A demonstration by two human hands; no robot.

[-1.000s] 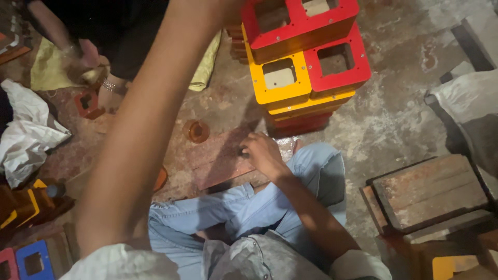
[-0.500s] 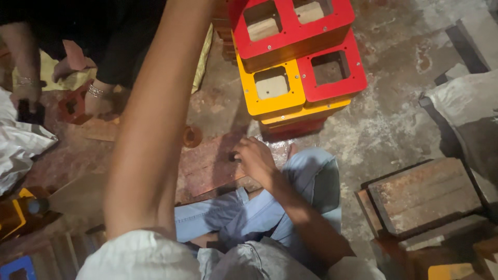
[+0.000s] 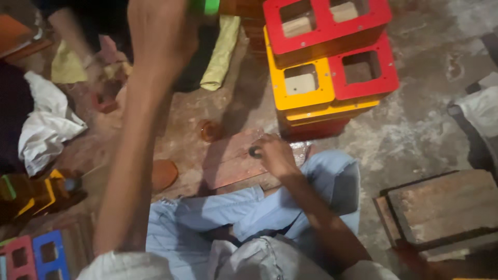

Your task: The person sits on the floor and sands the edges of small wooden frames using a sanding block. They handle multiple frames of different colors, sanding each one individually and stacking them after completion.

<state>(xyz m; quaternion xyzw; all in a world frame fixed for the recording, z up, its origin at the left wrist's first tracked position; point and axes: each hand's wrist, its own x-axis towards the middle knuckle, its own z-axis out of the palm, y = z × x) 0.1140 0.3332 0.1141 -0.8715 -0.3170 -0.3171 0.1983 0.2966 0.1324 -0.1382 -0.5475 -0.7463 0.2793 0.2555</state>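
Observation:
My left arm rises through the left of the view. My left hand (image 3: 162, 32) is up at the top edge, fingers curled around a green object (image 3: 205, 6) that the frame mostly cuts off. My right hand (image 3: 276, 154) rests low on a reddish wooden board (image 3: 228, 166) lying across my lap, in front of my blue trousers (image 3: 290, 207). Its fingertips pinch a small dark round piece (image 3: 254, 152) against the board.
A stack of red and yellow square frames (image 3: 332, 67) stands just beyond the board. Another person's blurred arm (image 3: 78, 41) reaches in at top left. Also around: white cloth (image 3: 46, 129), yellow-green cloth (image 3: 223, 52), wooden blocks (image 3: 441, 207), and red and blue frames (image 3: 36, 254).
My left hand has come down into view at the top with the green object. My right hand stays on the board. The other person's arm has shifted at top left.

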